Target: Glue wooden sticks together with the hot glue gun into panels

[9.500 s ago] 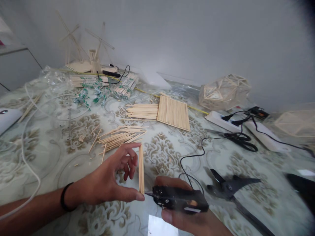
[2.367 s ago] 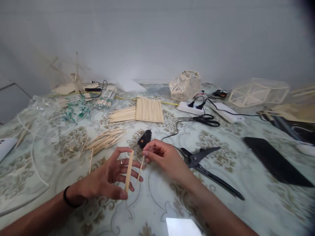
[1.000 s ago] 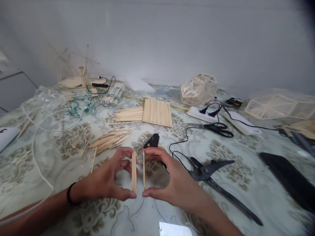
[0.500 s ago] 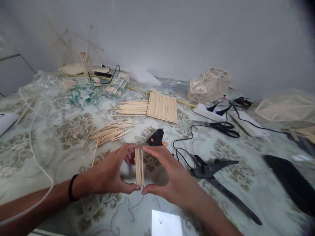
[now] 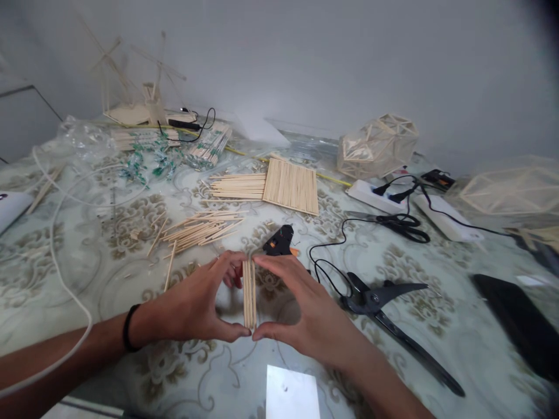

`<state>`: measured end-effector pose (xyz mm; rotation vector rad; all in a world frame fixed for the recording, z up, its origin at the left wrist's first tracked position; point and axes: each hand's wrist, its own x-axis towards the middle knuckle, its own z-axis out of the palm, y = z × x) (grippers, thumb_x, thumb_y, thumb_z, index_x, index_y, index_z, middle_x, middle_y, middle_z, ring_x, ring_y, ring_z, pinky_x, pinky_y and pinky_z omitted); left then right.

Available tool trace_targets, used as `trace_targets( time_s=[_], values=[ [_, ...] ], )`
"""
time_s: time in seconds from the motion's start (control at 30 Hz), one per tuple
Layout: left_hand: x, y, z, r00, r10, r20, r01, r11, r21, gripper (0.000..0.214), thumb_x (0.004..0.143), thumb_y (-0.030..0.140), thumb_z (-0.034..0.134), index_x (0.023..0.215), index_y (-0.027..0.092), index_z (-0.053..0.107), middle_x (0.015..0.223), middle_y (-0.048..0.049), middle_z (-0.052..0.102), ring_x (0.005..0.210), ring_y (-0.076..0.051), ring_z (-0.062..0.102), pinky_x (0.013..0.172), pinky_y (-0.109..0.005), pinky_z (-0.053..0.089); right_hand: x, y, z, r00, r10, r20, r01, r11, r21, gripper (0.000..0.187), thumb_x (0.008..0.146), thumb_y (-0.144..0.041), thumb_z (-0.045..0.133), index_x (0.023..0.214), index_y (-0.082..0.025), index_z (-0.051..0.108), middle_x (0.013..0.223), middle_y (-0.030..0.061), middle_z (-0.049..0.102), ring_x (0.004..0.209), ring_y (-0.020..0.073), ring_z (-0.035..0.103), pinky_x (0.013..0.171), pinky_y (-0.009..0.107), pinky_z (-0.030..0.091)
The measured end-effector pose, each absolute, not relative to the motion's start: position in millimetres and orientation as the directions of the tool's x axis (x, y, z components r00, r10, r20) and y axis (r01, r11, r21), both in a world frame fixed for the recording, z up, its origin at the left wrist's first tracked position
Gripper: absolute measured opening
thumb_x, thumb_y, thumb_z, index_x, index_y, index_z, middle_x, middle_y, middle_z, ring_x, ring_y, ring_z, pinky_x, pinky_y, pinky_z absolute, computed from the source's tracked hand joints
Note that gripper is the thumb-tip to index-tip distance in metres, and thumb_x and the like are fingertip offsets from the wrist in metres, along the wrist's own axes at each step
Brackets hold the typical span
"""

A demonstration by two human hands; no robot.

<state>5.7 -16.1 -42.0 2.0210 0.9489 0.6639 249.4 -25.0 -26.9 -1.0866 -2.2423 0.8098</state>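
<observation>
A narrow strip of glued wooden sticks (image 5: 248, 294) stands on edge between my two hands above the patterned table. My left hand (image 5: 198, 305) pinches it at top and bottom with forefinger and thumb. My right hand (image 5: 301, 308) does the same from the other side, pressing a thin stick against the strip. Just behind my fingertips lies a black glue gun (image 5: 279, 241) with its black cord (image 5: 325, 256).
A loose pile of sticks (image 5: 203, 228) lies to the left, a flat stick panel (image 5: 292, 186) further back. Black shears (image 5: 384, 311) lie to the right, scissors (image 5: 399, 224) and a white power strip (image 5: 375, 196) beyond. Stick-frame polyhedra (image 5: 378, 145) stand by the wall. A dark phone (image 5: 515, 326) lies far right.
The glue gun was put down and my right hand took up a single stick. That stick has closed in from the right and now sits against the strip held by my left hand.
</observation>
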Motion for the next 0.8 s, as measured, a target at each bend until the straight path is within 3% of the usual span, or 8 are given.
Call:
trace_targets(
  time_s=[0.33, 0.63, 0.8],
  values=[
    [6.7, -16.7, -41.4, 0.600, 0.787, 0.142, 0.403, -0.451, 0.797, 0.094, 0.065, 0.029, 0.090, 0.143, 0.025, 0.037, 0.118, -0.0063, 0.059, 0.095, -0.024, 0.064, 0.087, -0.043, 0.058, 248.9, -25.5, -26.6, -0.552, 0.813, 0.186, 0.510, 0.505, -0.696, 0.094, 0.072, -0.052, 0.090, 0.151, -0.033, 0.043, 0.144, 0.0111, 0.061, 0.135, 0.0331, 0.055, 0.113, 0.054, 0.048],
    [6.1, -18.6, -38.4, 0.624, 0.766, 0.151, 0.407, -0.484, 0.775, 0.092, 0.073, 0.027, 0.085, 0.147, 0.028, 0.031, 0.127, -0.0054, 0.054, 0.101, -0.022, 0.063, 0.092, -0.042, 0.059, 248.8, -26.8, -26.9, -0.548, 0.799, 0.249, 0.506, 0.553, -0.662, 0.096, 0.071, -0.047, 0.093, 0.151, -0.032, 0.040, 0.143, 0.0106, 0.061, 0.133, 0.0316, 0.057, 0.112, 0.053, 0.050],
    [7.0, -16.5, -39.6, 0.619, 0.767, 0.169, 0.390, -0.487, 0.781, 0.095, 0.070, 0.028, 0.087, 0.146, 0.026, 0.031, 0.120, -0.0064, 0.056, 0.096, -0.024, 0.064, 0.086, -0.044, 0.060, 249.0, -26.8, -27.9, -0.536, 0.802, 0.266, 0.508, 0.557, -0.657, 0.100, 0.069, -0.047, 0.094, 0.151, -0.033, 0.039, 0.144, 0.0100, 0.061, 0.134, 0.0309, 0.056, 0.112, 0.053, 0.050]
  ],
)
